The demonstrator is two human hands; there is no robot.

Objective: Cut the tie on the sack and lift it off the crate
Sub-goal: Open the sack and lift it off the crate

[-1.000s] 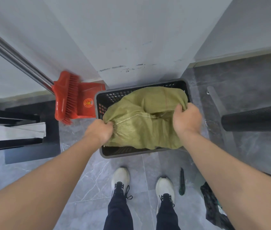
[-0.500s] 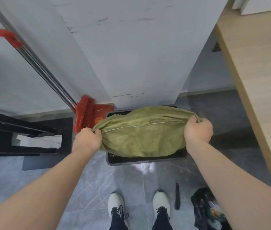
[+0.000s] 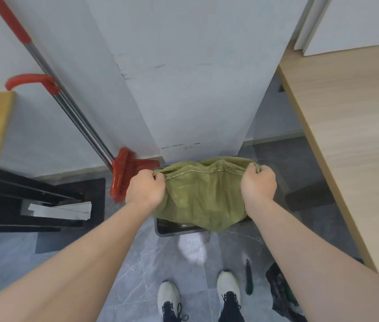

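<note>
Sack (image 3: 204, 198) corners inside left fingers (image 3: 158, 180), right fingers (image 3: 254, 169)

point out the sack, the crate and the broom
sack (image 3: 202, 196), head view, middle of the hanging green cloth
crate (image 3: 174, 231), head view, near rim below the sack
broom (image 3: 123, 175), head view, red bristle head by the wall

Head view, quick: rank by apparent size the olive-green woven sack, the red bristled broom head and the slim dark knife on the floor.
Largest to smallest:
1. olive-green woven sack, though it is held nearer the camera
2. red bristled broom head
3. slim dark knife
</note>
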